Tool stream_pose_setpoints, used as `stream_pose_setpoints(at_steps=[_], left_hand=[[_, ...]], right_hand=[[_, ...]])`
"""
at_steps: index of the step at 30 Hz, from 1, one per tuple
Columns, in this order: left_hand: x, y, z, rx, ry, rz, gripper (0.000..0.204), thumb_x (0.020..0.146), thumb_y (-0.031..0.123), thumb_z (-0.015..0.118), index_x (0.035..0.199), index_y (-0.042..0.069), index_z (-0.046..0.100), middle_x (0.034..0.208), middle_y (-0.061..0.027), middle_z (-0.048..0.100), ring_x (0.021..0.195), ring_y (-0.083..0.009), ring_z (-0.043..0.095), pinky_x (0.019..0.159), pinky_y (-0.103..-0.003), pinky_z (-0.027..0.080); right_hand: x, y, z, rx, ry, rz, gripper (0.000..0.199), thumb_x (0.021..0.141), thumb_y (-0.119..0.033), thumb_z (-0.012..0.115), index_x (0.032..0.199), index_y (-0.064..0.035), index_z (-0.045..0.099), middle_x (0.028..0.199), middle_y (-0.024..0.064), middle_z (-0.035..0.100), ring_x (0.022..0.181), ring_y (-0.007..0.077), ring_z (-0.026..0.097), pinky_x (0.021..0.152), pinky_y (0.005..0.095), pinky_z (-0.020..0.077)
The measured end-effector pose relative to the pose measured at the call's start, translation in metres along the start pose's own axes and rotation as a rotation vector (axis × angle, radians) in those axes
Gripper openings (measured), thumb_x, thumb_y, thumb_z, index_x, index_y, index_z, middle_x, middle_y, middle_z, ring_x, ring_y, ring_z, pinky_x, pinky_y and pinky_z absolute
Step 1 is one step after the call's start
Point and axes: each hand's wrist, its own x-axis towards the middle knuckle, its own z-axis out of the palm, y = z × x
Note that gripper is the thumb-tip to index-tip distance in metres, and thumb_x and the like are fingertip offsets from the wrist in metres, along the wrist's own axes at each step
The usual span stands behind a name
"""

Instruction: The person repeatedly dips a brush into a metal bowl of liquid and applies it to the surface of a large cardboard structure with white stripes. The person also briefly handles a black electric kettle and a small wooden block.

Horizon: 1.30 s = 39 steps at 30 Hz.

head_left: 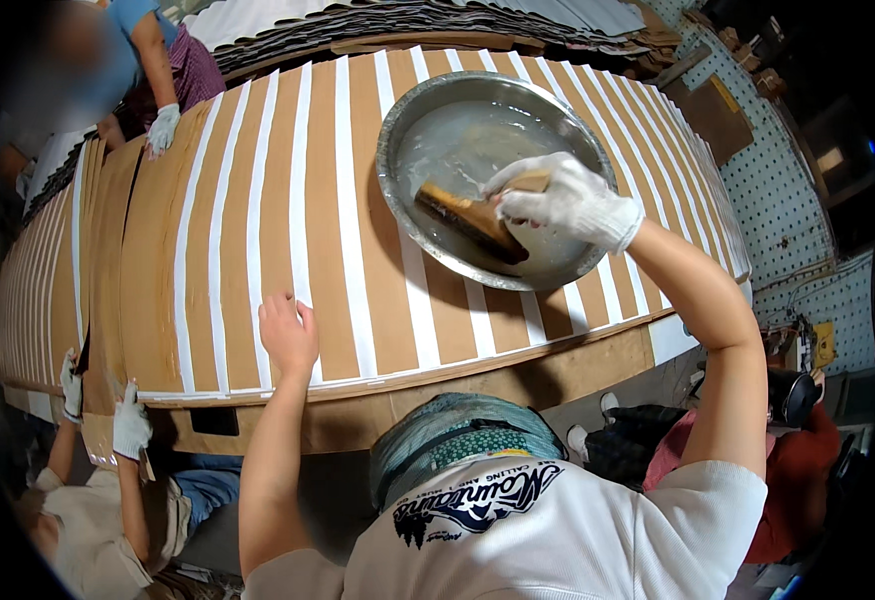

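My right hand (568,200), in a white knit glove, is closed around the handle of a wide, flat brush (473,220). The brush is tilted inside a round metal basin (390,190), its dark lower edge at the cloudy grey liquid (458,125). The basin stands on overlapping brown sheets (330,200) whose white edges form long stripes. My bare left hand (289,335) rests on these sheets near the front edge, to the left of the basin. Its fingers are loosely bent, the thumb is apart, and nothing shows in it.
Across the table at left, a person's gloved hand (164,130) touches the sheets. Another person's gloved hands (132,425) are at the near left edge. Stacked dark-edged sheets (358,28) lie behind. A perforated pale panel (773,150) stands at right, with another person (798,470) below it.
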Motion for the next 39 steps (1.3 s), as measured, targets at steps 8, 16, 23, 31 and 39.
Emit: stream_pose_setpoints(at_steps=[8, 16, 23, 31, 39], left_hand=[[0.001, 0.006, -0.002, 0.010, -0.017, 0.012, 0.018, 0.087, 0.008, 0.059, 0.103, 0.001, 0.057, 0.100, -0.0144, 0.060, 0.093, -0.0348, 0.055, 0.079, -0.046, 0.046], [0.004, 0.007, -0.003, 0.012, -0.031, 0.011, 0.017, 0.088, 0.009, 0.059, 0.102, 0.000, 0.057, 0.100, -0.0145, 0.060, 0.093, -0.0347, 0.055, 0.079, -0.046, 0.046], [0.003, 0.008, -0.006, 0.001, -0.074, -0.032, 0.017, 0.091, 0.012, 0.057, 0.103, -0.001, 0.056, 0.101, -0.0170, 0.060, 0.098, -0.0372, 0.056, 0.084, -0.047, 0.046], [0.005, 0.009, -0.007, -0.005, -0.052, -0.019, 0.017, 0.089, 0.010, 0.059, 0.103, -0.001, 0.057, 0.100, -0.0162, 0.059, 0.094, -0.0361, 0.055, 0.081, -0.046, 0.046], [0.003, 0.010, -0.006, 0.003, -0.034, 0.008, 0.017, 0.089, 0.009, 0.057, 0.103, -0.001, 0.057, 0.099, -0.0172, 0.059, 0.094, -0.0368, 0.055, 0.081, -0.047, 0.046]], right_hand=[[0.027, 0.017, 0.033, -0.491, 0.130, -0.449, 0.024, 0.089, -0.036, 0.063, 0.099, -0.0161, 0.074, 0.088, 0.0094, 0.072, 0.085, 0.0288, 0.071, 0.077, 0.0405, 0.0568], [0.067, 0.025, 0.021, -0.580, 0.228, -0.461, 0.025, 0.088, -0.039, 0.065, 0.094, -0.0173, 0.075, 0.082, 0.0063, 0.072, 0.079, 0.0253, 0.071, 0.071, 0.0384, 0.0573], [0.088, 0.034, -0.004, -0.505, 0.249, -0.315, 0.029, 0.088, -0.041, 0.069, 0.104, -0.0183, 0.076, 0.089, 0.0139, 0.073, 0.089, 0.0286, 0.072, 0.081, 0.0416, 0.0571], [0.101, 0.068, -0.019, -0.585, 0.286, -0.296, 0.036, 0.095, -0.045, 0.057, 0.105, -0.0154, 0.076, 0.098, 0.0127, 0.073, 0.092, 0.0303, 0.071, 0.081, 0.0453, 0.0559], [0.052, 0.057, -0.057, -0.297, 0.375, -0.102, 0.028, 0.094, -0.031, 0.063, 0.104, -0.0095, 0.078, 0.083, 0.0093, 0.072, 0.067, 0.0156, 0.067, 0.067, 0.0316, 0.0574]])
